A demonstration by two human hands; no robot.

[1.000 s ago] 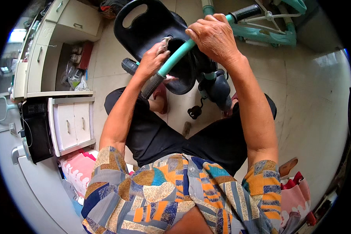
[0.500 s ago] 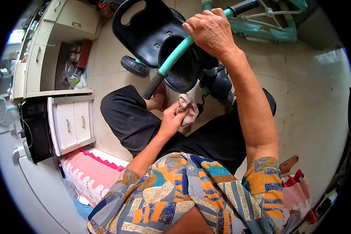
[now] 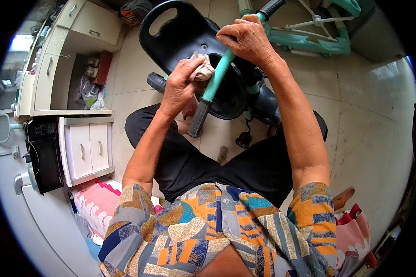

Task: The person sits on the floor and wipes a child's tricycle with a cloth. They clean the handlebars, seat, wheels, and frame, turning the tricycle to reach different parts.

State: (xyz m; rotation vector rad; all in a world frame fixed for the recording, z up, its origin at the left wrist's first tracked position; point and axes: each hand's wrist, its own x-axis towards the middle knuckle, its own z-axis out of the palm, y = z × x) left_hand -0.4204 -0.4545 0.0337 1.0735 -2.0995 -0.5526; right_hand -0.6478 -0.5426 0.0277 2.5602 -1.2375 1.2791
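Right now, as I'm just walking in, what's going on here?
A person in a patterned shirt is handling a small ride-on. Their right hand grips its green handlebar, while their left hand holds a crumpled, pale cloth close beside the bar; whether the cloth touches it is hard to tell. The black seat lies just beyond the left hand, and the person's knees are spread wide.

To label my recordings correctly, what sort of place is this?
Probably a room in a home, judging by the cream cabinet, the tiled floor and the small ride-on cycle.
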